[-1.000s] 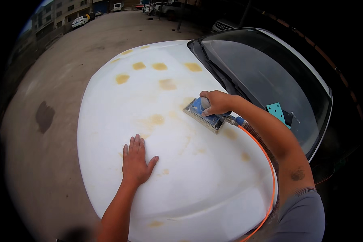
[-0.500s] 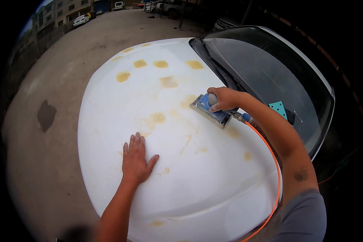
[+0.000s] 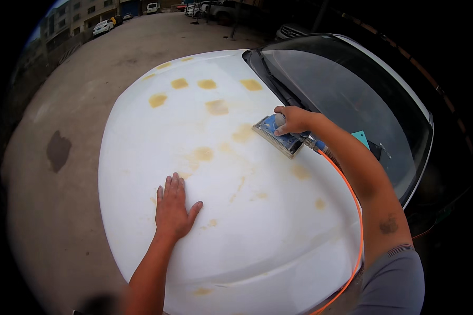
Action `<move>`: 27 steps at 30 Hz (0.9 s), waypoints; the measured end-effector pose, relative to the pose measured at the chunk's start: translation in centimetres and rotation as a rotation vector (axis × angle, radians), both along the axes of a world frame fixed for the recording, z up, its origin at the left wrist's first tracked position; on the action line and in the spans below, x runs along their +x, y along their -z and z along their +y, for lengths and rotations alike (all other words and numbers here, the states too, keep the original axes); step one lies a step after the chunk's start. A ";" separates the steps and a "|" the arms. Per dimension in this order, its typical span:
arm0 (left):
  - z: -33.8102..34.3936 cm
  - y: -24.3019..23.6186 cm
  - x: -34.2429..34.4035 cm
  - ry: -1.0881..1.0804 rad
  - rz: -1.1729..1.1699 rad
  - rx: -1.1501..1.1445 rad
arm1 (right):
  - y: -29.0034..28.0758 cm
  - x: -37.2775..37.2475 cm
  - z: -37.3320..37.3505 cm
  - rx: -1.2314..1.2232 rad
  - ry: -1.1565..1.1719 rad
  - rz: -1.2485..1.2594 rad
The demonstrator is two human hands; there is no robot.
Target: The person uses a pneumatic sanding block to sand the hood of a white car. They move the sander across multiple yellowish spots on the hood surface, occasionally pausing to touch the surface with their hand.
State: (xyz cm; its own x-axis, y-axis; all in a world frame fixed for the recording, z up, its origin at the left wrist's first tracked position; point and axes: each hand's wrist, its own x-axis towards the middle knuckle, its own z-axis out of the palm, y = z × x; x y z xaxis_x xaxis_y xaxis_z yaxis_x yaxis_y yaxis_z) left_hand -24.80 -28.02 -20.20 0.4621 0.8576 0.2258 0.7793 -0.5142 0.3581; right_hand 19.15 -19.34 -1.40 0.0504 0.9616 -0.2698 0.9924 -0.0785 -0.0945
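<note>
A white car hood (image 3: 142, 157) with several yellow filler patches fills the middle of the view. My left hand (image 3: 173, 207) lies flat on the hood, fingers together, holding nothing. My right hand (image 3: 294, 119) grips the top of a blue rectangular air sander (image 3: 276, 136), which rests flat on the hood near the windscreen. An orange hose (image 3: 352, 210) runs from the sander back along my right forearm to the lower edge.
The dark windscreen (image 3: 347, 100) with its wipers lies to the right, and a teal card (image 3: 360, 138) sits behind the glass. Concrete ground (image 3: 63, 105) with a dark stain surrounds the car on the left. Parked cars and buildings stand far off.
My right hand has carried the sander a little farther up the hood toward the windscreen. My left hand has stayed flat in the same spot.
</note>
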 end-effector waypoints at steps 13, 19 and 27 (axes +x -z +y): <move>0.1 0.5 0.5 0.000 -0.003 -0.010 | -0.7 4.5 -5.4 -0.014 0.087 -0.025; 0.3 0.5 1.2 0.022 0.000 0.000 | -1.4 4.6 -1.7 0.014 0.146 0.008; -0.2 0.2 0.7 -0.007 0.025 0.006 | -1.1 3.0 -4.5 -0.026 0.042 -0.011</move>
State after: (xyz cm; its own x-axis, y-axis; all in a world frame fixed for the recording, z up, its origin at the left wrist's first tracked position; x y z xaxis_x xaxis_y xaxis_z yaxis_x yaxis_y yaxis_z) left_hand -24.09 -28.21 -20.43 0.4619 0.8593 0.2196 0.7914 -0.5111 0.3353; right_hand 22.17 -23.80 -0.28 0.0934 0.9511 -0.2943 0.9892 -0.1221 -0.0807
